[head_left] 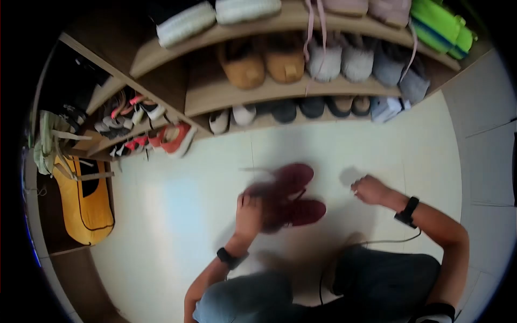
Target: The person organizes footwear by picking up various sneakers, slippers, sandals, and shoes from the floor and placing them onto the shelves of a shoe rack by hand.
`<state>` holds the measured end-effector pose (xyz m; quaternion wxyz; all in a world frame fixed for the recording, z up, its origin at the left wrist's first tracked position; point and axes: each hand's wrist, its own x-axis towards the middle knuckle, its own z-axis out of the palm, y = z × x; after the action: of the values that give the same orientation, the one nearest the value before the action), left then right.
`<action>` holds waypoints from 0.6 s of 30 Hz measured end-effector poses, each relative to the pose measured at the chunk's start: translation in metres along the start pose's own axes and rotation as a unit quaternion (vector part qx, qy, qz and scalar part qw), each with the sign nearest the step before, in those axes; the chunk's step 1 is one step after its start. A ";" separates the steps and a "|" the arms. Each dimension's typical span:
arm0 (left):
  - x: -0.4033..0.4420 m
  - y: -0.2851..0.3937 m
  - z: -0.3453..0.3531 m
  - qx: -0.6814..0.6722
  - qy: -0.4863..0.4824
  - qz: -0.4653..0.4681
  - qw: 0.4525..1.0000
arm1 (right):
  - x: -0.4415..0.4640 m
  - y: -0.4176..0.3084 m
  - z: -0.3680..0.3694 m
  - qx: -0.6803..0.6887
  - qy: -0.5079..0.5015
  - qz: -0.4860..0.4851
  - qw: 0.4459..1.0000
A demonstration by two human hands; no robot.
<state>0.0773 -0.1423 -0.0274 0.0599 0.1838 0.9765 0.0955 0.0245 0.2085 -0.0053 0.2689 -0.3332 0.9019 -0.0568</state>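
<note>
A pair of dark red lace-up shoes (pixel 304 211) is over the pale floor in the middle of the head view, toes to the right. My left hand (pixel 249 216) is at their heel end, its fingers closed on them; blur there hides the exact grip. To the right of the shoes and apart from them, my right hand (pixel 371 190) hovers above the floor. Its fingers are curled in, and I see nothing held. Both wrists wear black bands.
A wooden shoe rack (pixel 291 94) runs across the back with several pairs, among them tan shoes (pixel 245 70) and white sneakers (pixel 186 24). Red-orange shoes (pixel 175 139) stand on a low left shelf. A yellow bag (pixel 86 207) is at far left. A cable (pixel 396 241) hangs from my right wristband.
</note>
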 end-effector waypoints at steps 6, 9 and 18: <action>-0.001 -0.007 -0.011 -0.079 0.088 0.054 0.992 | 0.011 -0.018 -0.019 -0.014 -0.006 -0.013 1.000; -0.009 -0.003 -0.021 -0.123 0.158 0.049 0.979 | 0.014 -0.023 -0.019 -0.019 -0.003 -0.028 0.999; -0.038 -0.020 -0.112 -0.163 0.312 -0.110 0.930 | 0.014 -0.030 -0.033 0.002 0.015 -0.030 0.999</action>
<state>0.0883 -0.1929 0.0806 -0.2083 0.0241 0.9311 0.2986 0.0155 0.1738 0.0244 0.2543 -0.3591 0.8952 -0.0712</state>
